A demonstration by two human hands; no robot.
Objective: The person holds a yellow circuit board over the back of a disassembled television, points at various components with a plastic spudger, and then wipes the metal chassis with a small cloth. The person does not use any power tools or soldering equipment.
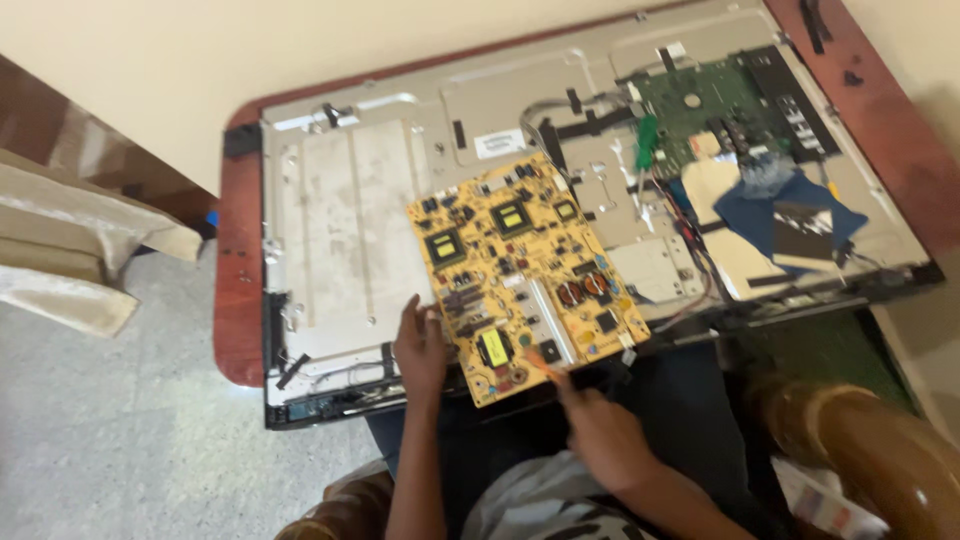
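Observation:
A yellow circuit board (520, 265) with black and copper parts lies loose and askew on the grey metal back of an opened flat screen (350, 200). My left hand (420, 345) rests at the board's near left edge, fingers touching it. My right hand (600, 430) holds a thin orange-tipped tool (540, 365), its tip touching the near part of the board. A green circuit board (700, 110) stays mounted at the screen's far right.
The screen lies on a reddish-brown table (235, 290). Blue and black sheets (785, 215) cover the right side. A wooden chair arm (860, 430) is at lower right. A cloth-covered seat (70, 240) stands left on a speckled floor.

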